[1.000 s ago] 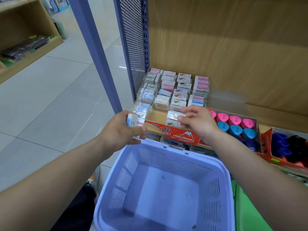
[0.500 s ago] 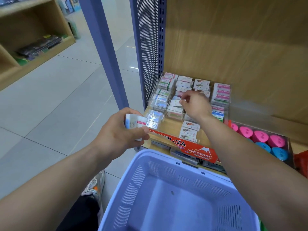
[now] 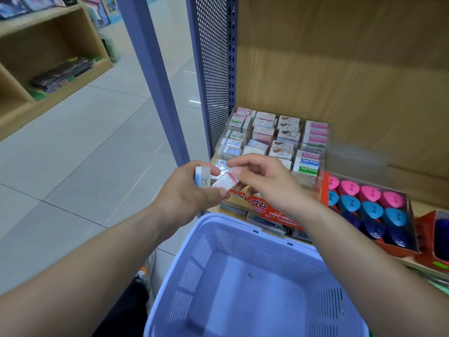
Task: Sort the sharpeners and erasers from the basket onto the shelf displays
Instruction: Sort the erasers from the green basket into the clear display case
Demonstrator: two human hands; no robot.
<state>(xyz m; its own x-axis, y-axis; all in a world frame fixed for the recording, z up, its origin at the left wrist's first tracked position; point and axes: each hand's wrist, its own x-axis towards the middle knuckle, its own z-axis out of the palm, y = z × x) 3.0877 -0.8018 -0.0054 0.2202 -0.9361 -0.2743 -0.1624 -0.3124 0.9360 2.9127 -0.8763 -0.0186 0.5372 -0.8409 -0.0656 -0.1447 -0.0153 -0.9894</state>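
My left hand [image 3: 185, 197] grips a few wrapped erasers, one blue-and-white eraser [image 3: 202, 176] standing up between its fingers. My right hand [image 3: 264, 182] pinches the end of a white eraser with a pink stripe [image 3: 224, 182] that also lies against my left thumb. Both hands hover just in front of the red eraser display box [image 3: 279, 212], whose clear tiers hold rows of wrapped erasers [image 3: 274, 138]. The lavender basket [image 3: 211, 242] sits below my arms; its visible floor looks bare.
A tray of pink, blue and dark-blue sharpeners [image 3: 371, 210] stands right of the eraser box, with a red box [image 3: 437, 239] beyond it. A perforated blue panel [image 3: 213, 69] and post [image 3: 150, 76] border the shelf's left. A wooden shelf unit [image 3: 46, 62] stands across the tiled aisle.
My right hand came back from the eraser rows to my left hand and now pinches the white-and-pink eraser there. The view shifted slightly.
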